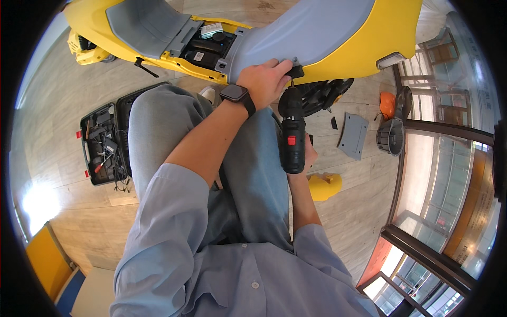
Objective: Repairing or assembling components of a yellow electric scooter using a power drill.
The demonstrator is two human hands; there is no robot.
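A black cordless drill [293,132] with a red switch stands lengthwise before me, its chuck toward a yellow and grey scooter body [338,58]. My right hand [310,154] is closed round the drill's grip, mostly hidden beneath the tool. Its bit reaches the lower edge of a small black bracket [298,71] on the scooter's near side. At that bracket, the fingers and thumb of my left hand [264,83] pinch its left end, beside the bit. Left of this hand, an open compartment [208,47] in the scooter shows black parts and a light-coloured box.
An open black tool case [100,142] lies on the floor at left. To the right are a grey panel [353,136], a small black piece [334,123], a yellow part [324,186], a dark bin [390,136] and an orange item [387,104]. Glass doors line the right side.
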